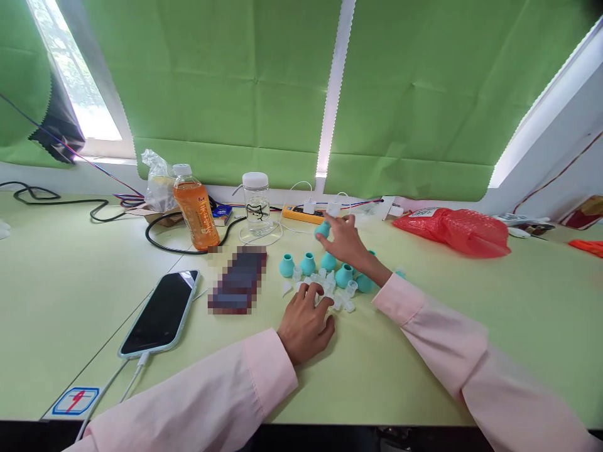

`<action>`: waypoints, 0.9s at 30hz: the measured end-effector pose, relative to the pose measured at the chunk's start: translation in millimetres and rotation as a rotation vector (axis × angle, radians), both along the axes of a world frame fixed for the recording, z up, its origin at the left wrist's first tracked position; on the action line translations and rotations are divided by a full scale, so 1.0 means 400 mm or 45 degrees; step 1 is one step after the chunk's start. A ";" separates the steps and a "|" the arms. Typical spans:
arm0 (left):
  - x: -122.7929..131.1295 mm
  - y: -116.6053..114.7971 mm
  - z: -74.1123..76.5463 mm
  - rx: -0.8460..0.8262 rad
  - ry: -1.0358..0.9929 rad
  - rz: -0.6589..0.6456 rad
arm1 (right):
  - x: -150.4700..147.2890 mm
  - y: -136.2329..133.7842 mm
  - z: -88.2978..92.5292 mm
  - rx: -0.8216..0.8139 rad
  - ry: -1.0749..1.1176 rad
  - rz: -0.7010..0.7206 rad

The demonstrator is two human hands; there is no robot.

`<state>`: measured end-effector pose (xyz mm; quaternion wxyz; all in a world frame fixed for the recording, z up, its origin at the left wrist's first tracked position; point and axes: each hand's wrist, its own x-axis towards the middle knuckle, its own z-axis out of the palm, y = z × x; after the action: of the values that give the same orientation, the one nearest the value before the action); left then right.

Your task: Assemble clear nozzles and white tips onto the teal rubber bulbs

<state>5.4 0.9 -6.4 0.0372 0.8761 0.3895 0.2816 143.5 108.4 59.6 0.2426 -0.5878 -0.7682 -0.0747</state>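
Observation:
My right hand (346, 240) reaches over the group and pinches a teal rubber bulb (322, 230) between thumb and fingers, off to its left side. Below it, several more teal bulbs with round open necks stand on the table, among them one bulb (287, 266) at the left end and another bulb (344, 276) near my right wrist. In front of these lies a loose pile of small clear plastic pieces (331, 282), some shaped like little cups. My left hand (306, 323) rests at the pile's near edge, fingers bent and apart, fingertips at the pieces; nothing shows in its grasp.
Left of the bulbs lie a pixelated dark rectangular object (239, 282) and a phone (161, 312) on a cable. Behind stand an orange drink bottle (195, 213), a clear lidded bottle (257, 204) and a yellow power strip (301, 215). A red plastic bag (452, 232) lies right.

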 end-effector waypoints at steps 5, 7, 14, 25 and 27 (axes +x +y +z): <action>-0.006 -0.005 0.025 -0.088 -0.241 0.031 | 0.030 -0.114 0.050 0.674 0.379 0.192; -0.012 -0.005 0.034 -0.171 -0.384 0.026 | 0.042 -0.181 0.033 0.642 0.481 0.332; -0.025 -0.003 0.028 -0.312 -0.734 -0.124 | 0.056 -0.326 -0.117 0.094 0.161 0.806; 0.002 0.024 0.007 -0.954 -0.803 -0.108 | 0.026 -0.337 -0.150 -0.067 0.127 0.895; 0.004 0.031 0.007 -1.170 -0.938 -0.153 | 0.029 -0.339 -0.154 -0.016 0.172 0.915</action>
<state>6.9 13.4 -3.4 0.5615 0.6352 0.3828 0.3670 155.2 -27.3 -1.9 0.3001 -0.2855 -0.9083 0.0589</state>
